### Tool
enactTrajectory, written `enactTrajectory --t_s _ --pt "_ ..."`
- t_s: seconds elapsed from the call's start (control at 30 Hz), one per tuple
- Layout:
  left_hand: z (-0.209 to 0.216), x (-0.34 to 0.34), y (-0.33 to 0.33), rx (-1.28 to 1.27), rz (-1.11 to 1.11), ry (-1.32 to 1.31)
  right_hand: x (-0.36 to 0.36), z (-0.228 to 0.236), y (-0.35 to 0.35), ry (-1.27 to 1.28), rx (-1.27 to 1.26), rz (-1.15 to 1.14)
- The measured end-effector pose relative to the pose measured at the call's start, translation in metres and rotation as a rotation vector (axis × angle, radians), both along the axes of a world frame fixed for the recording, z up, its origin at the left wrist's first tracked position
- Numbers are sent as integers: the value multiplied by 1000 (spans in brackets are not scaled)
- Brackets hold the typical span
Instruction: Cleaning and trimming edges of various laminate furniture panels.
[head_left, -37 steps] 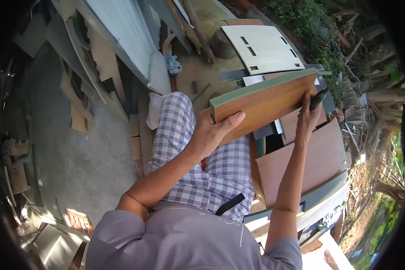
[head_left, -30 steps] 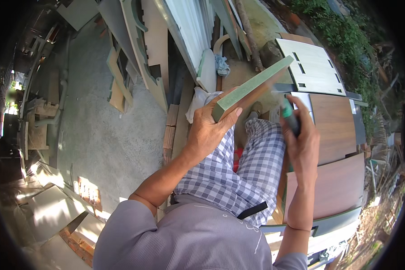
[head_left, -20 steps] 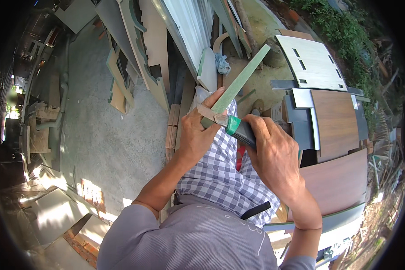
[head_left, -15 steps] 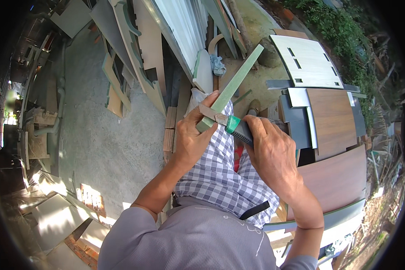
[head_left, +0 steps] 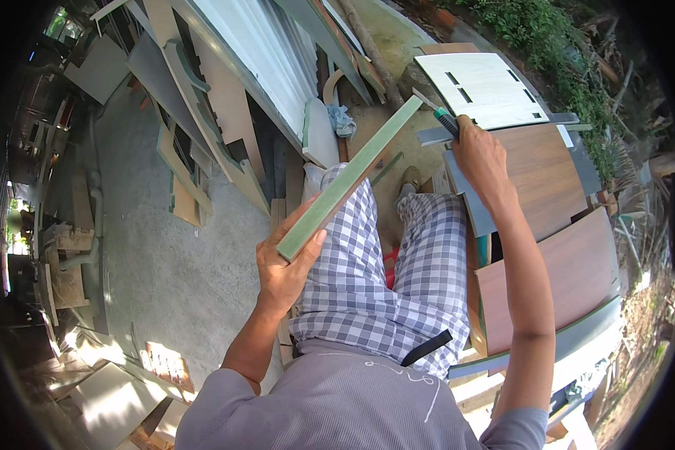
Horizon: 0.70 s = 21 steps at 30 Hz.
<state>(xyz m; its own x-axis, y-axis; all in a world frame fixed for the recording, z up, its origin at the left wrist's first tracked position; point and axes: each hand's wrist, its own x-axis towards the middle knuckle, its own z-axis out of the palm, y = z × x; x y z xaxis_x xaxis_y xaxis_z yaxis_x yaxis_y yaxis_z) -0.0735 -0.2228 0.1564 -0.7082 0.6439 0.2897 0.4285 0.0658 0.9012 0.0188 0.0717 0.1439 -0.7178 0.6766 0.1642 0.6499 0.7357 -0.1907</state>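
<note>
my left hand (head_left: pixel 285 270) clamped on green-edged board strip (head_left: pixel 350 178), long axis running up-right away from me, right hand (head_left: pixel 481 154) gripping green-handled knife (head_left: pixel 436 111) at its far end

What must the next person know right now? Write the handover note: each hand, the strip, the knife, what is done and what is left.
Left hand: grips the near end of the long green-edged wooden strip, held tilted up and away over the checked-trouser lap.
Right hand: holds the green-handled utility knife, blade at the strip's far end.
Done: cannot tell how much of the edge is trimmed.
Left: check the strip's edge. Brown laminate boards lie at the right.
</note>
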Motion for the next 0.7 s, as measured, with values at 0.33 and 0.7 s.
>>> enactTrajectory --t_s 0.33,0.7 --pt "-1 -18 -13 310 158 -563 2 46 -12 297 -872 153" --pt "3 -43 -10 452 141 -671 27 34 -7 -263 -808 194"
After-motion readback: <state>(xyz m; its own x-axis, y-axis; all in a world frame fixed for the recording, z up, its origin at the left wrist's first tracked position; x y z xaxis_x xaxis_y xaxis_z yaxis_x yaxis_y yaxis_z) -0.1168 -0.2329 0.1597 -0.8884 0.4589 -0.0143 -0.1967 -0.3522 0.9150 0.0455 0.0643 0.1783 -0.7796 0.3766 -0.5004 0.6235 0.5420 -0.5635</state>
